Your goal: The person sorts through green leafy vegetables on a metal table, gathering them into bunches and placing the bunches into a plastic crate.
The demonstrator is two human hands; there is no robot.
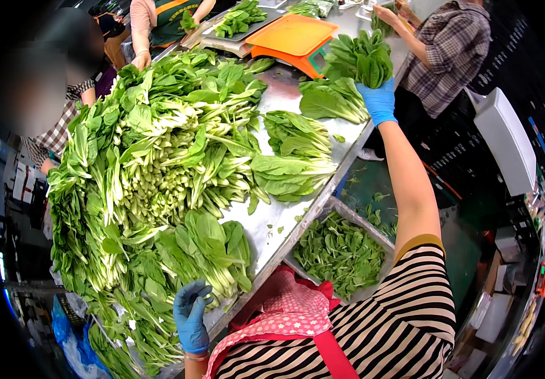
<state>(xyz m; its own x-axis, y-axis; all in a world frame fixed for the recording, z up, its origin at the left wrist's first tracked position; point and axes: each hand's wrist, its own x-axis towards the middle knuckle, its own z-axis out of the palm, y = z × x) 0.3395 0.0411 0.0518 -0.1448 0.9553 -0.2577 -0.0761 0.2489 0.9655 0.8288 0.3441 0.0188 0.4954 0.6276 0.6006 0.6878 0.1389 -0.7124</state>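
My right hand, in a blue glove, is stretched out to the table's far right edge and closed round the base of a bunch of leafy greens. The bunch is lifted with its leaves pointing up, beside another bunch lying flat. Close to the table's near edge, my left hand, also gloved, has loosely bent fingers slightly apart and holds nothing visible. It is beside a bunch of greens with pale stems. More bunches lie along the right of the metal table.
A big heap of greens covers the table's left. An orange scale stands at the back. Below the table edge is a bin of loose leaves. Co-workers stand at the far side, one in a plaid shirt at right.
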